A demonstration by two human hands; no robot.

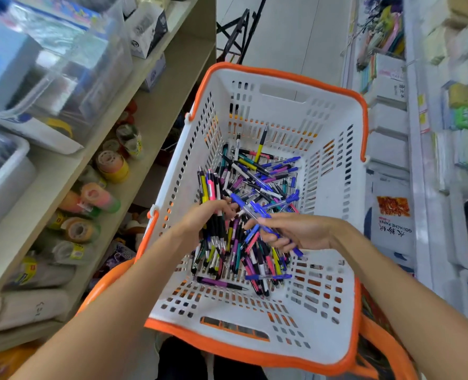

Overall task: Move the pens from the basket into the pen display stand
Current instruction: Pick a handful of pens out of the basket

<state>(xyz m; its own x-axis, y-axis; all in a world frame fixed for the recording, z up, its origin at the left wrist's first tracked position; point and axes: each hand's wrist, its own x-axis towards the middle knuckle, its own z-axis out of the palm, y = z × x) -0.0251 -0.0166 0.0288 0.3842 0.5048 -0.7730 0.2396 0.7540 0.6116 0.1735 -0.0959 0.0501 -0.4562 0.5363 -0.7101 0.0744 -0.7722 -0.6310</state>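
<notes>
Stationery shop aisle, seen from above: wooden shelf point(156, 111) running along the 9 o'clock side, stocked with rolls of tape point(112, 165) and clear plastic boxes point(63, 64); white racks of paper goods point(391, 133) at 3 o'clock, among them a pack labelled gouache paper point(394, 223). Pale floor point(295, 31) at 12 o'clock.

White perforated basket point(334, 171) with orange rim filling the middle. Loose heap of pens point(243, 250) on its bottom, mixed colours: black, purple, pink, yellow, blue, spread from centre toward 12 o'clock, one yellow-and-black pen point(262, 144) leaning against the far wall.

Left hand point(208, 215) reaching in from 7 o'clock, fingers curled round a bundle of mostly black-barrelled pens point(213, 223) with yellow and pink tops standing up toward 12 o'clock. Right hand point(295, 231) coming in from 4 o'clock, fingers and thumb pinching a few blue capped pens point(257, 211) lying slantwise, tips toward 10 o'clock. Both hands just apart, above the heap. Pen display stand not in view.
</notes>
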